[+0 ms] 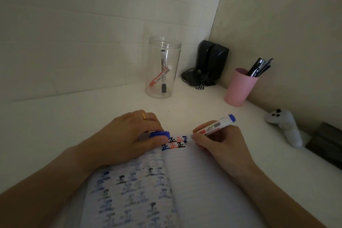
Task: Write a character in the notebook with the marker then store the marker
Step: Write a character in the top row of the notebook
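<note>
An open lined notebook (199, 181) lies in front of me, its left page showing bleed-through characters and its right page carrying a few rows of black, red and blue characters at the top. My right hand (220, 146) grips a blue marker (215, 126), tip down on the top line beside a half-drawn blue character (185, 138). My left hand (129, 135), with a gold ring, presses on the notebook's top left and pinches the blue marker cap (159, 134). A clear plastic jar (162, 66) at the back holds a black marker and a red marker.
A pink cup (238, 89) with dark pens stands at the right back. Black speakers (212, 61) with tangled cable sit in the corner. A white controller (285, 126) and a dark flat object (325, 142) lie at the right. Walls close in behind and to the right.
</note>
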Demonstrator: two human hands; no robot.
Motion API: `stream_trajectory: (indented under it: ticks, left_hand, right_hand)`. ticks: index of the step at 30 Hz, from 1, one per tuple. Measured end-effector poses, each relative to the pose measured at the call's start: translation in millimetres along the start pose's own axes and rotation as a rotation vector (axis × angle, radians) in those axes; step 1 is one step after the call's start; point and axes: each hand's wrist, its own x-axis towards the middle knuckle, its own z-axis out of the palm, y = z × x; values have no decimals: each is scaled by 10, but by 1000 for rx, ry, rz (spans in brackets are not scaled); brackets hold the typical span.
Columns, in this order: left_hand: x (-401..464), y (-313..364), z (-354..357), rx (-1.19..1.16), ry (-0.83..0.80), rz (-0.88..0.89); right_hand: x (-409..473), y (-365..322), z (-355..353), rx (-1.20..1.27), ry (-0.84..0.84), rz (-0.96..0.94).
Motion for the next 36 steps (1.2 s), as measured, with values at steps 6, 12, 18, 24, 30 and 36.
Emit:
stream_trajectory:
  ticks: [6,12,18,24,30,36]
  left_hand:
    - [-5,12,-5,-6,14,8]
    - [-5,12,-12,-13,10,7]
    - [-11,15,-13,-9,6,7]
    - [-14,26,-18,-19,13,6]
    - [-10,31,-22,-25,14,7]
    - [-20,17,-13,-14,8,5]
  right_hand:
    - [-4,-22,21,-94,59,5]
    - [-14,-30,5,-59,32,18]
    - [-21,-43,6,-64,21,17]
    - [-23,-46,5,-71,22,7]
    - [-7,-33,7,-74,60,-10]
    - [-29,-53,11,-42,-11,-32]
